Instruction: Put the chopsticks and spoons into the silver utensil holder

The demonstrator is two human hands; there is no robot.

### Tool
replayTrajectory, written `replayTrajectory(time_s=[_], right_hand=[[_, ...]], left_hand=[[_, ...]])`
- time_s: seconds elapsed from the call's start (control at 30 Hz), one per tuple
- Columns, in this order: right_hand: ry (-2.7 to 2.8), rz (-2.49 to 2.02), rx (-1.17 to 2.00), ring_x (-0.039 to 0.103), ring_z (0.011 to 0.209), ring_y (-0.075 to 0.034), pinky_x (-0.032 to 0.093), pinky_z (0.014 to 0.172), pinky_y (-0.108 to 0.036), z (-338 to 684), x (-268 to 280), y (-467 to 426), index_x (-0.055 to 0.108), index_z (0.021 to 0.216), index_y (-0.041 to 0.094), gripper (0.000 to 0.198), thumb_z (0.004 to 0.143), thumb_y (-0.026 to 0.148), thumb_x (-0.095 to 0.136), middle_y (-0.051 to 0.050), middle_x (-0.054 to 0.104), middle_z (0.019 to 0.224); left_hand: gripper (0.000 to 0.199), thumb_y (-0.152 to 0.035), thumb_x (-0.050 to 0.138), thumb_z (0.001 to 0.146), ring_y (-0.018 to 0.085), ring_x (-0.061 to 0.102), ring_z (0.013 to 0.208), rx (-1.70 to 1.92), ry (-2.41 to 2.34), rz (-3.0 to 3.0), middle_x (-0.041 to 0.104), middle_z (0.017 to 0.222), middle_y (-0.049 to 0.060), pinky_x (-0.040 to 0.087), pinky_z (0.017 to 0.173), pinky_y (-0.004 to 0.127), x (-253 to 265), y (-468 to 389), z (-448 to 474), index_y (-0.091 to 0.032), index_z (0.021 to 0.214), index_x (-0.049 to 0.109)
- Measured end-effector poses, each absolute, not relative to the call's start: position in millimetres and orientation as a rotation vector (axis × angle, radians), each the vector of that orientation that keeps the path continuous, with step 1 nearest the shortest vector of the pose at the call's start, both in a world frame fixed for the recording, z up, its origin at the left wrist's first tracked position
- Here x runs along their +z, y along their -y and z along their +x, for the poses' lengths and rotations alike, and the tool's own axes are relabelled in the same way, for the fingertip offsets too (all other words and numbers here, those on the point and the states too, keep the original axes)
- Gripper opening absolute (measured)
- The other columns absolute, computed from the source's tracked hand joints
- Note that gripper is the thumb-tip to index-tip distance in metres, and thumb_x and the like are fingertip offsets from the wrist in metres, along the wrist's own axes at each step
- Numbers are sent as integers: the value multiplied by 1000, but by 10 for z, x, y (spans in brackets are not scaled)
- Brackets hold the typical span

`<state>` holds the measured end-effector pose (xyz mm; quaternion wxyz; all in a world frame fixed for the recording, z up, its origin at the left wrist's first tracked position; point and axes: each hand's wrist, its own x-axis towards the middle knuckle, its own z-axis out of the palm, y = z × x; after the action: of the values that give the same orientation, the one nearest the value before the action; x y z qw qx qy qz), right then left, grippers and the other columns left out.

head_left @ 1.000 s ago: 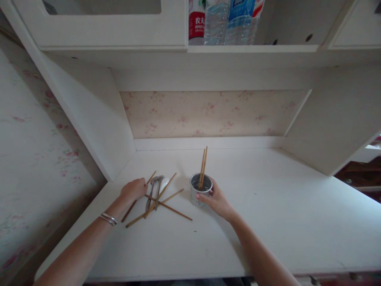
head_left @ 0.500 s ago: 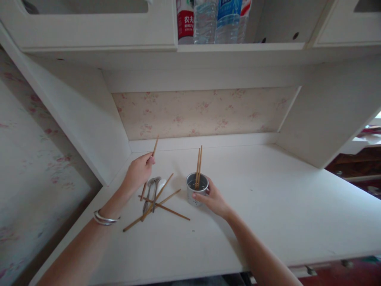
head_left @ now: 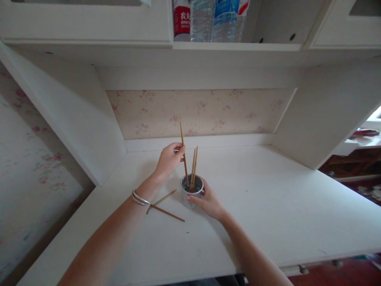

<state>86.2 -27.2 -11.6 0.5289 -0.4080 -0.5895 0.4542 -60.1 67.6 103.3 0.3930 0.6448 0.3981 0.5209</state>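
Observation:
Between its fingertips my left hand (head_left: 172, 158) pinches a chopstick (head_left: 181, 135), which stands nearly upright with its lower end inside the metal cup (head_left: 188, 200). The cup is silver with small holes in its wall. Two more chopsticks (head_left: 194, 165) lean together in it. Closed round the cup's right side is my right hand (head_left: 208, 201), its thumb across the front. Loose chopsticks (head_left: 169, 215) lie crossed on the white tabletop, partly covered by my left forearm. The spoons are hidden behind that arm.
A white desk (head_left: 268, 206) extends to the right, with side panels and a low back edge. Overhead, a cabinet shelf holds several plastic bottles (head_left: 202, 22). Floral wallpaper (head_left: 38, 167) covers the wall at the left.
My left hand has moved right, bringing the chopstick from above the spoons into the cup. My right hand still holds the cup. The view has shifted slightly.

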Motion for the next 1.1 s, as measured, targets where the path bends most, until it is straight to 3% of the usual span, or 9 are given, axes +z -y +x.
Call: replayTrajectory(time_s=[0.17,0.4,1.1], right_hand=[[1427,-1000,1055,58,112,-23,45,97,-42,863,-99,281,46,128,25,69,68,30,80,-7,60,124],[1412,-1017,1073,57,113,-23,45,97,-42,864,-68,290,45,128,25,70,67,29,79,-7,60,124],[1435,-1005,1055,57,113,-24,46,96,-42,863,-95,284,45,129,25,71,67,31,80,-7,60,124]], left_hand=[[33,-42,58,83,16,66,77,1188,-1080,1737,68,96,9,57,64,28,697,-657,-589,-14,98,65],[27,-37,56,83,18,67,82,1069,-1160,1925,72,91,8,52,78,28,485,-535,-572,-16,93,69],[29,-40,58,82,20,69,83,986,-1155,1850,75,90,6,51,78,30,491,-482,-565,-17,89,74]])
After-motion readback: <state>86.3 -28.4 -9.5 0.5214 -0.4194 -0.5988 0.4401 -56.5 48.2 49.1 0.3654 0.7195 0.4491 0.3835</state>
